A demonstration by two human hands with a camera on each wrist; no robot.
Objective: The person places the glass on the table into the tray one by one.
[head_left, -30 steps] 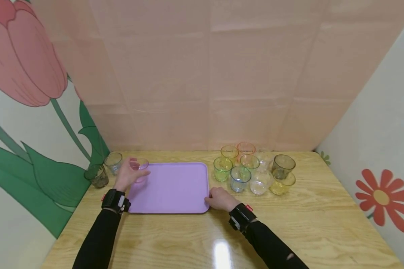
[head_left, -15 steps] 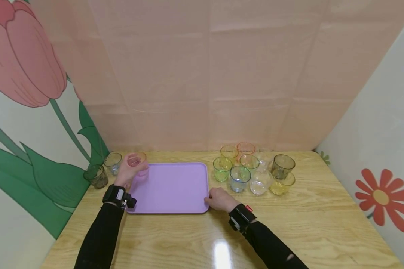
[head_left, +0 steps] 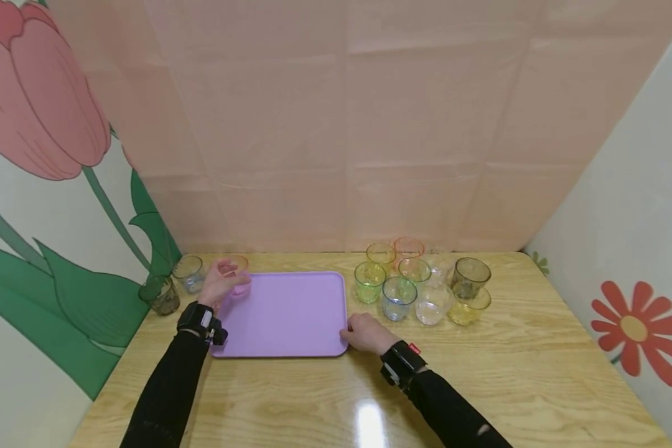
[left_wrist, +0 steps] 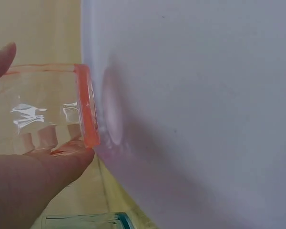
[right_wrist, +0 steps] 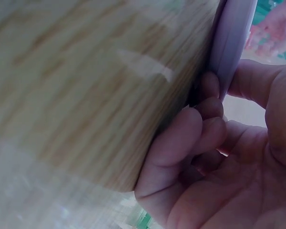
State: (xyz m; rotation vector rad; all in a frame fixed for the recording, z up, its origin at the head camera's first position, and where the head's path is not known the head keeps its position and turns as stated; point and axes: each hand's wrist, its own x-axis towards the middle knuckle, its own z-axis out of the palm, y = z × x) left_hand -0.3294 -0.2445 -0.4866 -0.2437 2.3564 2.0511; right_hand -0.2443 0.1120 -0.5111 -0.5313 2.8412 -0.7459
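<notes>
My left hand [head_left: 219, 283] grips a pink-orange tinted drinking glass [left_wrist: 43, 105], its thumb across the near side. The glass's thick coloured base is close to the far left corner of a lilac tray [head_left: 291, 317]; whether it touches there, I cannot tell. My right hand [head_left: 369, 331] pinches the tray's right edge near the front, thumb on top. Curled fingers [right_wrist: 174, 138] lie against the rim from outside and below in the right wrist view. Left of the left hand stand a clear bluish glass [head_left: 189, 277] and a dark grey-green glass [head_left: 165, 298].
Right of the tray, several tinted glasses crowd together, among them a green one [head_left: 369, 283], a blue-rimmed one [head_left: 399, 302] and a dark grey one [head_left: 470, 277] by a yellow one [head_left: 470, 308]. A pink sheet [head_left: 336, 155] hangs behind the wooden table [head_left: 291, 398].
My left hand and the pink-orange glass have shifted slightly, first left and then right, around the tray's far left corner. The right hand has kept its hold on the tray.
</notes>
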